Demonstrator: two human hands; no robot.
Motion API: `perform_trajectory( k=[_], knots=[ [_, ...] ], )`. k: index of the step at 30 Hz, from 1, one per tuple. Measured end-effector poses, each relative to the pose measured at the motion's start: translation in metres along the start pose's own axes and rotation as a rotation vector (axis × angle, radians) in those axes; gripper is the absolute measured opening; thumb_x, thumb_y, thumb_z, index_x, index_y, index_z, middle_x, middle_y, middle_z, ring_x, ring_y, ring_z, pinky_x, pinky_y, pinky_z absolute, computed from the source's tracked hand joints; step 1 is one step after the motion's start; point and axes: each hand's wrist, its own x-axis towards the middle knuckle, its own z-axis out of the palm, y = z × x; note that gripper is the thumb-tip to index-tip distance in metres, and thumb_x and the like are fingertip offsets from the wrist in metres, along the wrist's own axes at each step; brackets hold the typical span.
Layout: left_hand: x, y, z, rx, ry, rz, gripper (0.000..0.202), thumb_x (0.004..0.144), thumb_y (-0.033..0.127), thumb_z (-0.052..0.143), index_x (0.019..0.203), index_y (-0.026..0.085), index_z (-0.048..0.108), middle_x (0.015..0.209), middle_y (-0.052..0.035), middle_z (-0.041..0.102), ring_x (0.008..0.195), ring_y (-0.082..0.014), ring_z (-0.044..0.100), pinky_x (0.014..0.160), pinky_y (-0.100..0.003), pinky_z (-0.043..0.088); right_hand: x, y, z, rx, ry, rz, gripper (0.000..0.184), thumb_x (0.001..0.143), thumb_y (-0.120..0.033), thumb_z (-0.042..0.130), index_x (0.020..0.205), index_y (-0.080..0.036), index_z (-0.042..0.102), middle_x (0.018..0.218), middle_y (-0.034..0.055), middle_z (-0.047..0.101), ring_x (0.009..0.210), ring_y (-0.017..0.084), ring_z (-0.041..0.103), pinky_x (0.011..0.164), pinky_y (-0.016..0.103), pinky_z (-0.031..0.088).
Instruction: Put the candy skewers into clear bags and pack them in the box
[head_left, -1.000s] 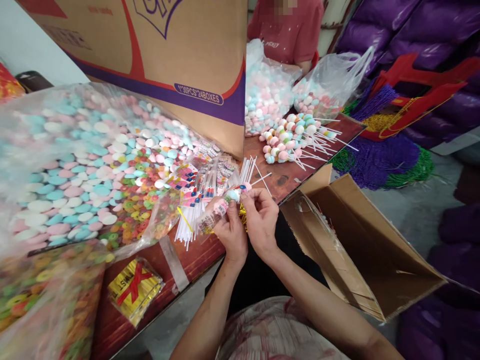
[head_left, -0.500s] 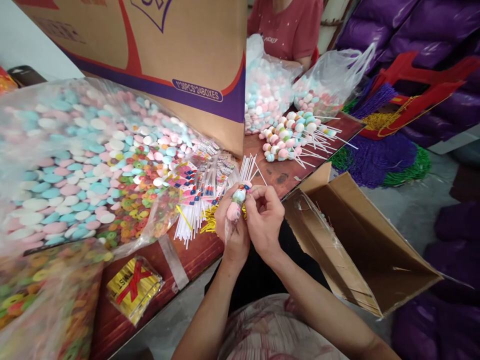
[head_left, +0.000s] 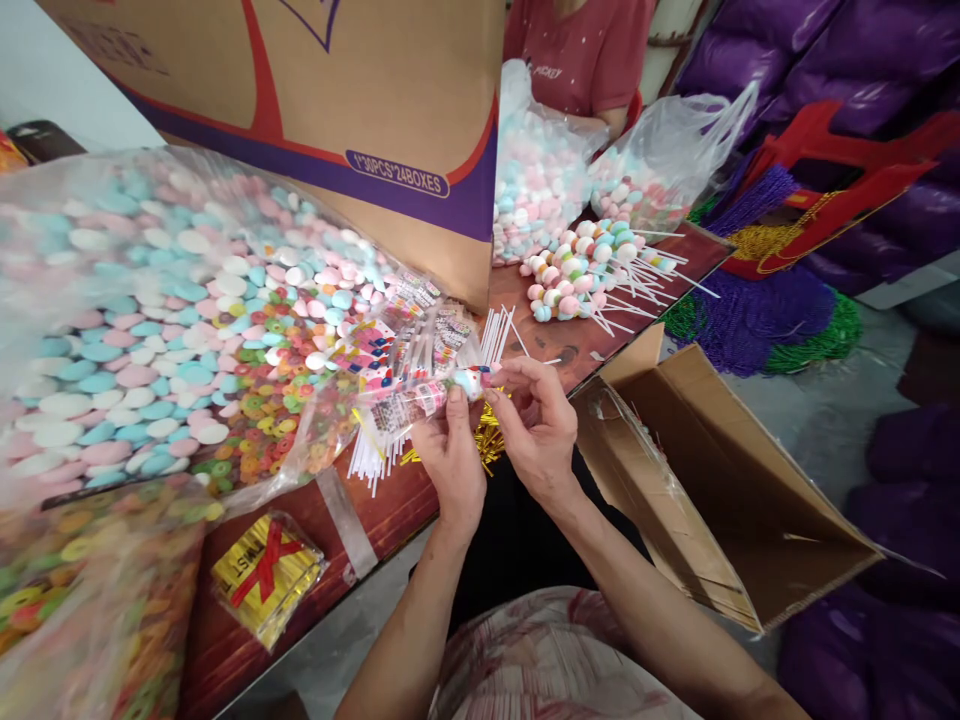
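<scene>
"Candy stick (head_left: 469,383) first: where is it?"

"Held over the near side of the counter (head_left: 401,512), in a clear printed wrapper (head_left: 405,408) that reaches out to the left. A pale blue and white candy shows; the rest is hard to make out through print and shine."

"And the left hand (head_left: 454,460)?"

"Pinching the wrapped candies, thumb on top. Its fingers are mostly hidden underneath."

"The right hand (head_left: 541,435)?"

"Thumb and forefinger are at the other end, the remaining fingers bent. I can't tell whether the tips meet on anything."

"What's around them?"

"Gold ties (head_left: 491,437), partly hidden behind the hands. Just beyond lie loose white sticks (head_left: 493,335) and a pile of flat wrappers (head_left: 420,335), too jumbled to count."

"On the left?"

"A big bag of candies (head_left: 135,375), running out of view, and a bag of candy rings (head_left: 97,570), also cut off."

"Farther back?"

"A tall carton (head_left: 337,110), its top out of view. Past it, a person in a red shirt (head_left: 581,60), head mostly cut off, hands hidden behind clear bags (head_left: 540,175). The open box (head_left: 750,480) on the right is shadowed inside."
</scene>
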Motion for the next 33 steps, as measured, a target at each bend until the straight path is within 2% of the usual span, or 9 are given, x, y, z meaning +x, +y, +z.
perform_trajectory(
  k=[5, 10, 16, 21, 25, 27, 29, 31, 33],
  knots=[
    [0.005, 0.006, -0.003, -0.026, 0.000, -0.153, 0.031, 0.080, 0.036, 0.074, 0.105, 0.022, 0.064, 0.102, -0.0064, 0.073, 0.091, -0.0190, 0.071, 0.080, -0.032, 0.058, 0.004, -0.001, -0.001, 0.134, -0.115, 0.079, 0.024, 0.090, -0.024, 0.059, 0.113, -0.024, 0.054, 0.093, 0.0016, 0.065, 0.074, 0.014, 0.059, 0.068, 0.029, 0.048],
    [0.007, 0.010, -0.005, -0.064, -0.009, -0.158, 0.034, 0.078, 0.035, 0.076, 0.106, 0.024, 0.061, 0.105, -0.0054, 0.072, 0.087, -0.0177, 0.071, 0.077, -0.031, 0.057, 0.007, 0.006, -0.004, -0.090, -0.196, -0.033, 0.027, 0.091, -0.019, 0.054, 0.117, -0.025, 0.051, 0.092, 0.0002, 0.062, 0.072, 0.013, 0.057, 0.069, 0.029, 0.047],
    [0.013, 0.013, -0.005, -0.106, -0.033, -0.186, 0.033, 0.075, 0.040, 0.077, 0.095, 0.023, 0.058, 0.098, -0.0035, 0.072, 0.083, -0.0164, 0.071, 0.080, -0.033, 0.056, 0.010, 0.008, -0.005, -0.186, -0.222, -0.125, 0.019, 0.094, -0.017, 0.048, 0.111, -0.023, 0.047, 0.095, 0.0034, 0.059, 0.080, 0.016, 0.058, 0.071, 0.030, 0.046],
    [0.028, 0.017, -0.015, -0.120, 0.091, -0.176, 0.038, 0.067, 0.034, 0.083, 0.084, 0.021, 0.052, 0.077, 0.0031, 0.069, 0.071, -0.0134, 0.069, 0.081, -0.034, 0.055, 0.009, 0.001, -0.016, -0.373, -0.127, -0.140, 0.014, 0.094, -0.016, 0.043, 0.106, -0.021, 0.047, 0.094, 0.0051, 0.058, 0.082, 0.018, 0.057, 0.071, 0.032, 0.045],
    [0.033, 0.021, -0.020, -0.125, 0.073, -0.227, 0.036, 0.068, 0.031, 0.083, 0.084, 0.019, 0.053, 0.077, 0.0025, 0.070, 0.073, -0.0137, 0.070, 0.085, -0.036, 0.054, 0.017, -0.010, -0.036, -0.683, -0.109, -0.292, 0.016, 0.096, -0.020, 0.046, 0.108, -0.020, 0.056, 0.101, 0.0085, 0.062, 0.089, 0.021, 0.057, 0.078, 0.036, 0.041],
    [0.033, 0.022, -0.019, -0.133, 0.058, -0.250, 0.033, 0.069, 0.029, 0.082, 0.083, 0.018, 0.054, 0.078, 0.0022, 0.070, 0.074, -0.0135, 0.070, 0.086, -0.036, 0.053, 0.023, -0.012, -0.046, -0.866, -0.194, -0.388, 0.017, 0.095, -0.025, 0.053, 0.109, -0.023, 0.063, 0.106, 0.0090, 0.065, 0.093, 0.024, 0.057, 0.082, 0.039, 0.038],
    [0.031, 0.023, -0.016, -0.131, 0.026, -0.261, 0.031, 0.071, 0.030, 0.081, 0.081, 0.018, 0.054, 0.076, 0.0014, 0.070, 0.076, -0.0148, 0.071, 0.086, -0.036, 0.053, 0.026, -0.009, -0.052, -0.907, -0.352, -0.409, 0.017, 0.095, -0.029, 0.056, 0.107, -0.026, 0.068, 0.098, 0.0068, 0.069, 0.088, 0.022, 0.058, 0.080, 0.037, 0.038],
    [0.030, 0.023, -0.013, -0.112, -0.024, -0.274, 0.031, 0.074, 0.036, 0.078, 0.080, 0.018, 0.054, 0.075, -0.0009, 0.069, 0.081, -0.0185, 0.072, 0.085, -0.036, 0.053, 0.021, -0.002, -0.052, -0.800, -0.505, -0.325, 0.020, 0.098, -0.029, 0.051, 0.103, -0.026, 0.070, 0.083, 0.0034, 0.070, 0.075, 0.018, 0.060, 0.072, 0.031, 0.039],
    [0.030, 0.023, -0.009, -0.087, -0.059, -0.281, 0.034, 0.075, 0.043, 0.076, 0.081, 0.018, 0.054, 0.077, -0.0023, 0.069, 0.085, -0.0213, 0.072, 0.083, -0.036, 0.054, 0.010, 0.005, -0.045, -0.652, -0.568, -0.208, 0.025, 0.099, -0.027, 0.047, 0.107, -0.025, 0.070, 0.075, 0.0011, 0.071, 0.065, 0.016, 0.061, 0.063, 0.026, 0.039]
  ],
)
